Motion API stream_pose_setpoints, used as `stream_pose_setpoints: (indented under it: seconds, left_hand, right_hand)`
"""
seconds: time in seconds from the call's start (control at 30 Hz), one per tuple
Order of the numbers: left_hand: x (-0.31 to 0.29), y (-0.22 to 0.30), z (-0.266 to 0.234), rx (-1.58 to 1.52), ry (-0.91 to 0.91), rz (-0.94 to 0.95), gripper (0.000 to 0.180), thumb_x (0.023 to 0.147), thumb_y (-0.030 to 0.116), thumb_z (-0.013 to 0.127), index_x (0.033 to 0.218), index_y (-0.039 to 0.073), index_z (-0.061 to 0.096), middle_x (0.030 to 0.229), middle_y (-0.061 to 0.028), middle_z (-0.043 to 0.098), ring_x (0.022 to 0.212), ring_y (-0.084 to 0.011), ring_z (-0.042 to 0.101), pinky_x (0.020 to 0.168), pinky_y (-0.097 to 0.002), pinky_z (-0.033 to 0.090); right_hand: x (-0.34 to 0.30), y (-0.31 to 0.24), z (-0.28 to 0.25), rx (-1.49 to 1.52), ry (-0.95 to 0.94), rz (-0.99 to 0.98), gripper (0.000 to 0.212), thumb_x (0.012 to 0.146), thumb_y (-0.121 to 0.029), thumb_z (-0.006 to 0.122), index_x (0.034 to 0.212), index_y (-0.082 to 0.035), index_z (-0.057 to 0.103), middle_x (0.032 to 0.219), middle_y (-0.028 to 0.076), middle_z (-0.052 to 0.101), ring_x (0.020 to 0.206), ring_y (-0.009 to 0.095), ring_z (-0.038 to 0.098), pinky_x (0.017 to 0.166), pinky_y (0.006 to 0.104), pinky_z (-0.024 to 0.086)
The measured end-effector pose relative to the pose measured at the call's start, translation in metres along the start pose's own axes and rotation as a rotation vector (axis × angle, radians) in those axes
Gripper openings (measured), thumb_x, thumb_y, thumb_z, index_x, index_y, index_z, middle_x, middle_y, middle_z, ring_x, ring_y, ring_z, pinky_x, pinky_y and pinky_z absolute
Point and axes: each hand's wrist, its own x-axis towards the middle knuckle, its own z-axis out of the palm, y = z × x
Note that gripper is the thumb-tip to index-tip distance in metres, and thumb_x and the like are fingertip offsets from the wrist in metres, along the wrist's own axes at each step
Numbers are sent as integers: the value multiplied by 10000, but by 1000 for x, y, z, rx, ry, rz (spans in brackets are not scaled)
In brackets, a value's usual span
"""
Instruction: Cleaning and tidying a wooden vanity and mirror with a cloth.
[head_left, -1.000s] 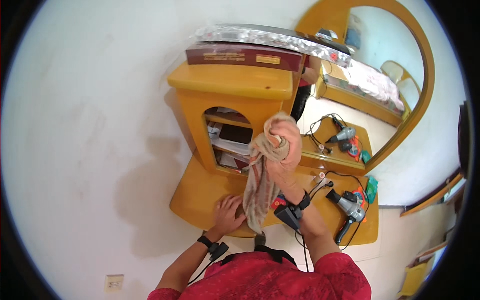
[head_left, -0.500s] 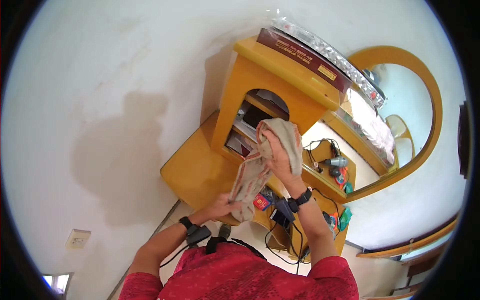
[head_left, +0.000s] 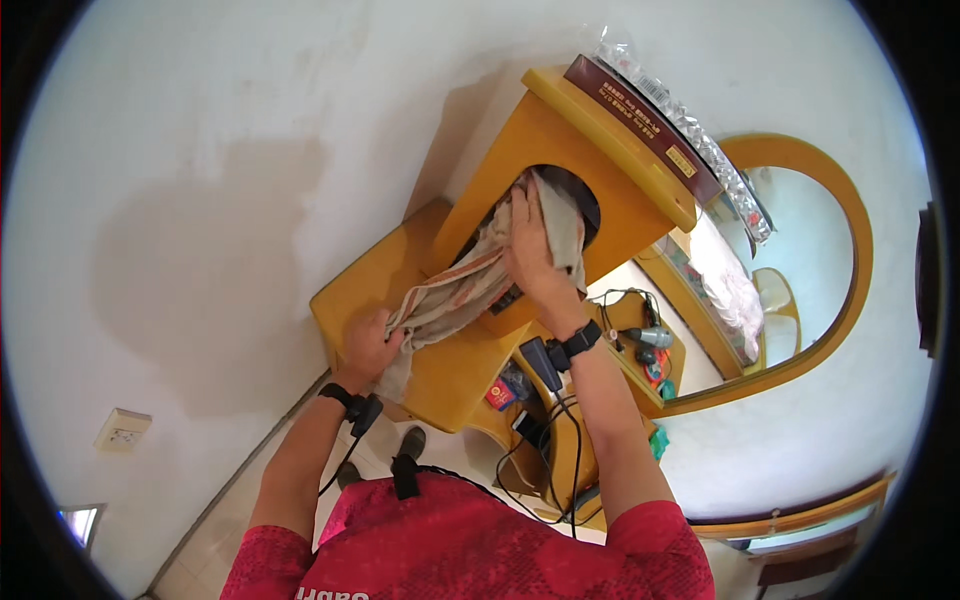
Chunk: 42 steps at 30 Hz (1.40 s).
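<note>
A long beige cloth [head_left: 465,290] with reddish stripes stretches between my hands. My left hand [head_left: 370,348] is closed on its lower end, above a yellow-brown wooden ledge [head_left: 375,275], and a loose corner hangs below. At the arched opening of a wooden cabinet [head_left: 545,130], my right hand [head_left: 532,245] holds the bunched upper part. Its fingers reach along the cloth into the opening. Cloth and hand hide most of the shelves inside.
A dark red box [head_left: 640,125] and a clear plastic-wrapped item [head_left: 690,125] lie on the cabinet top. To the right stands an oval mirror [head_left: 862,270] in a wooden frame. Lower down are a red-and-blue packet [head_left: 500,394] and black cables [head_left: 500,470]. A wall socket [head_left: 123,430] is at left.
My right hand has moved the cloth from in front of the cabinet into the arched opening. My left hand has moved up and left, drawing the cloth out longer.
</note>
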Motion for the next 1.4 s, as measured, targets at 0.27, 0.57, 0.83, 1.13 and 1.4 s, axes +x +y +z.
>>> stream_pose_setpoints:
  seconds: [0.27,0.57,0.83,1.13,1.4]
  left_hand:
    - [1,-1,-8,21,8,-23,270,780,256,682,923,40,607,869,-181,633,800,-392,608,705,-478,478]
    - [1,0,-9,-188,3,-21,280,734,241,740,914,40,664,820,-158,651,779,-360,629,691,-427,503]
    - [5,7,-6,-148,23,-113,252,763,224,727,931,48,663,803,-181,660,764,-372,646,667,-419,513]
    - [2,-8,-10,-45,-31,-96,223,860,222,629,929,13,600,882,-227,625,845,-435,593,712,-485,470]
    - [-6,-21,-8,-118,-79,-201,257,908,231,592,1056,21,614,892,-210,658,858,-396,630,741,-439,483]
  right_hand:
    - [21,16,-27,327,-231,106,414,784,-30,601,1161,39,444,1025,368,599,1010,516,577,855,509,482]
    - [34,36,-7,233,-224,72,459,754,-120,698,1104,59,462,1013,350,605,997,501,584,846,504,481]
    - [43,39,-1,238,-274,49,477,720,-60,690,1141,41,488,1017,349,596,1013,482,582,840,462,501]
    - [-85,-49,-8,464,-136,-72,390,746,32,588,1110,-11,456,945,279,618,932,459,614,774,513,496]
    - [-159,-74,19,629,-570,344,440,810,-122,640,1206,-13,481,915,282,649,896,466,626,782,477,521]
